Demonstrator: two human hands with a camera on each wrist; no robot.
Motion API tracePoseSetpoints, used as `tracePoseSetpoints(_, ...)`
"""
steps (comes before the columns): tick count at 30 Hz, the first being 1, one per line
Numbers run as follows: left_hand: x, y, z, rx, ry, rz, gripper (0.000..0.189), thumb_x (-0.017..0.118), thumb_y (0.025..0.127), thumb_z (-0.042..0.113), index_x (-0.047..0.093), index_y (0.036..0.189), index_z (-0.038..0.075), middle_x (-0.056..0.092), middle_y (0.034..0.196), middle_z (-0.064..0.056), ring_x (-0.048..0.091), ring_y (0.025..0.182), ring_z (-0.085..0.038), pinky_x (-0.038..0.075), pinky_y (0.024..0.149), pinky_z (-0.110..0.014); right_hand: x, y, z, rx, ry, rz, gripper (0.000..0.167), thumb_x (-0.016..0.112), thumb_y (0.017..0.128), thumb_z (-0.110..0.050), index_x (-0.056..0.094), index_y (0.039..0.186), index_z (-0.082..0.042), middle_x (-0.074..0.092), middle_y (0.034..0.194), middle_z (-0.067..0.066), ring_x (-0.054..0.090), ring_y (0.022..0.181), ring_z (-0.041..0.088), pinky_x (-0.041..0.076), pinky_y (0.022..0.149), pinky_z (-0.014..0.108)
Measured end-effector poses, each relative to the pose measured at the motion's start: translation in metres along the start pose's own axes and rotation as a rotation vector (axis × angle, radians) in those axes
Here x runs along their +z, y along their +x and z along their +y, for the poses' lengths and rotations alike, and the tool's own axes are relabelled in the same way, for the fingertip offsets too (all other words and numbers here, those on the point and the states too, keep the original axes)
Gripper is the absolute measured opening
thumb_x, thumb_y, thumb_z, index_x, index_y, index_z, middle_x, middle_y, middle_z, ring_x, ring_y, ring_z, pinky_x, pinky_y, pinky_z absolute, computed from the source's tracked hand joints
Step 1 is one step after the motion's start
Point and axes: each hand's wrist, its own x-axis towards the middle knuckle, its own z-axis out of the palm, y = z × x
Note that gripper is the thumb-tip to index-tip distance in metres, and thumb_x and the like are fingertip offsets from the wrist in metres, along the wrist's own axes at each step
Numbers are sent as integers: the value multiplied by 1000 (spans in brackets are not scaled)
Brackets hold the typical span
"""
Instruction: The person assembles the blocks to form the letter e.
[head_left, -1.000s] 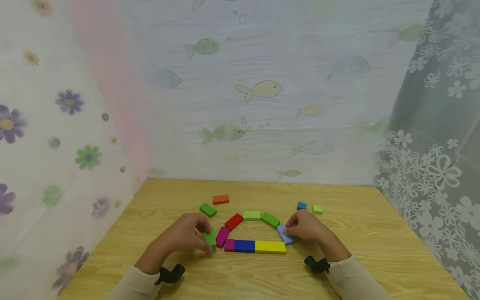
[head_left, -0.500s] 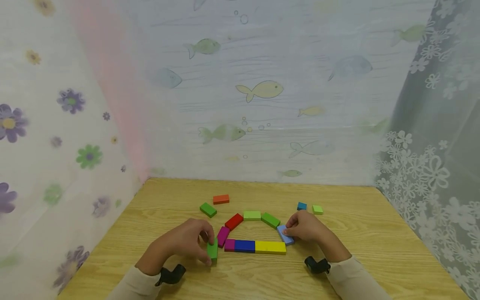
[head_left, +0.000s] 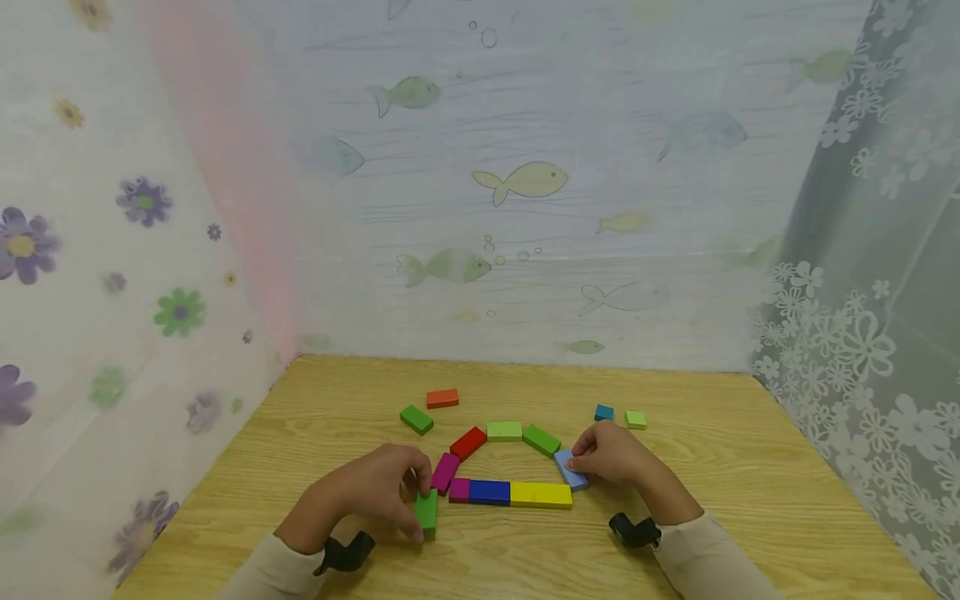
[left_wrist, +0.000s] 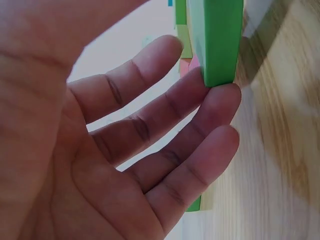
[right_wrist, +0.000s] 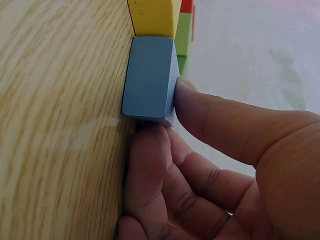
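My left hand (head_left: 367, 490) holds a green block (head_left: 427, 512) by its two ends, between the thumb and the fingertips. In the left wrist view the fingertips (left_wrist: 225, 100) meet one end of it; the thumb's tip is out of view. It lies front-left of a magenta block (head_left: 446, 472). With thumb and fingers my right hand (head_left: 617, 454) pinches a light blue block (head_left: 572, 470), the right end of an arch made with a red block (head_left: 468, 443), a lime block (head_left: 504, 431) and another green block (head_left: 541, 439). The right wrist view shows the thumb (right_wrist: 200, 110) against it.
Below the arch runs a straight row of a short magenta block (head_left: 459, 491), a dark blue block (head_left: 489, 492) and a yellow block (head_left: 541, 495). Farther back lie an orange block (head_left: 442, 398), a green one, a small blue block (head_left: 603, 412) and a small lime block (head_left: 635, 420).
My left hand has brought the green block toward the table's front, from beside the magenta block to front-left of it. My right hand has stayed on the light blue block.
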Motion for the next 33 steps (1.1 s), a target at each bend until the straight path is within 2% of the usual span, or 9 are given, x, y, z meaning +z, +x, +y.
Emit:
tracePoseSetpoints(5,2,2,1,-14,30,6,48,101,63,34,64,89,19,67,94,8,64,92,-9,53,81,-26,0,1,1,2,-5,1,18,82,89,-17,73,96,-3,67,84,5,58,70,17,49,61,31)
tracePoseSetpoints(12,4,3,0,5,54,9,55,102,60,36,60,88,16,60,82,-1,51,72,-5,45,63,-23,0,0,0,-4,4,-3,17,81,90,-16,73,96,-2,68,83,5,59,69,17,49,61,31)
tracePoseSetpoints(18,5,1,-3,-5,16,-13,55,102,62,33,59,91,14,64,86,0,61,76,-10,52,68,-25,1,0,0,-2,8,-5,17,81,90,-16,73,95,-2,68,83,5,59,69,17,50,61,31)
tracePoseSetpoints(21,4,0,-7,-30,-17,-14,50,99,68,35,62,95,15,66,89,1,63,78,-12,53,70,-27,1,1,0,-3,4,-4,17,82,90,-16,73,95,-2,68,83,5,59,70,17,50,61,31)
tracePoseSetpoints(25,1,-2,-12,-93,-47,28,35,89,82,37,66,95,15,68,85,1,65,73,-13,54,67,-30,1,2,0,-5,-3,-3,16,82,89,-16,74,94,-3,67,83,5,59,69,17,50,61,31)
tracePoseSetpoints(28,0,-4,-14,-150,-42,38,24,81,90,36,70,86,14,69,75,2,64,66,-13,52,62,-31,1,2,0,-4,-4,-3,17,82,90,-17,74,94,-3,68,83,5,59,70,17,50,61,31)
tracePoseSetpoints(33,0,-6,-14,-190,-90,-7,32,74,96,32,75,71,11,69,62,-2,66,55,-16,55,59,-32,1,1,-1,0,1,-1,17,81,90,-17,74,95,-3,68,84,5,59,70,17,50,61,31)
